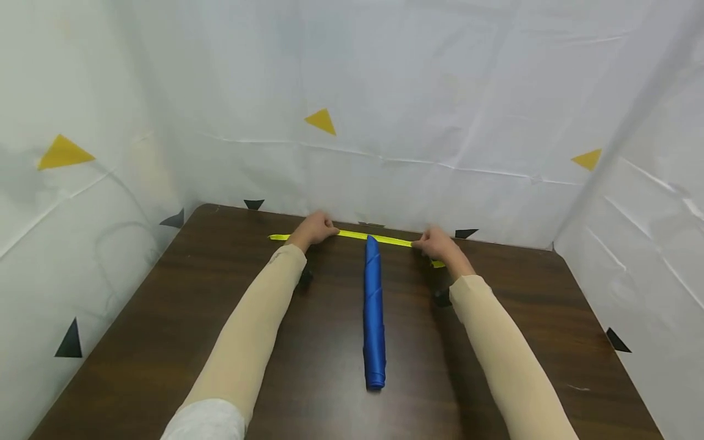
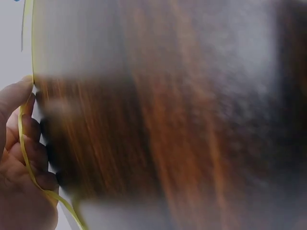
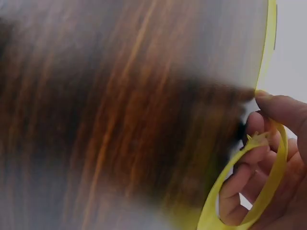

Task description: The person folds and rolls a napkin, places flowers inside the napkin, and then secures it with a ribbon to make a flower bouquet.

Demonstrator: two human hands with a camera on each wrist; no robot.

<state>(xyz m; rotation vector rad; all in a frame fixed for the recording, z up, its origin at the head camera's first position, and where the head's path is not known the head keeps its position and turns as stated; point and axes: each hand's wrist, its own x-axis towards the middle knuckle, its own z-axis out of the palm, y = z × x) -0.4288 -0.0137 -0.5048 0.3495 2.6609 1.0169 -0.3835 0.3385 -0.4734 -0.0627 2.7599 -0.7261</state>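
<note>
A long yellow ribbon (image 1: 352, 234) stretches between both hands at the far side of the brown table. My left hand (image 1: 315, 230) pinches it between thumb and finger; one loose end (image 1: 279, 237) trails to the left. In the left wrist view, the ribbon (image 2: 28, 165) runs down across the palm. The right hand (image 1: 438, 244) pinches the other side, and the frayed tail (image 3: 259, 140) loops below that thumb in the right wrist view. Between the arms lies a roll of shiny blue cloth (image 1: 374, 311), pointing away from me. Its narrow far tip overlaps the ribbon in the head view.
White sheeting (image 1: 407, 91) hangs behind the table and along both sides. Yellow triangles (image 1: 321, 121) and black triangles (image 1: 69, 340) mark the sheets. The dark wood tabletop (image 1: 220, 275) extends to either side of the arms, with its back edge just beyond the hands.
</note>
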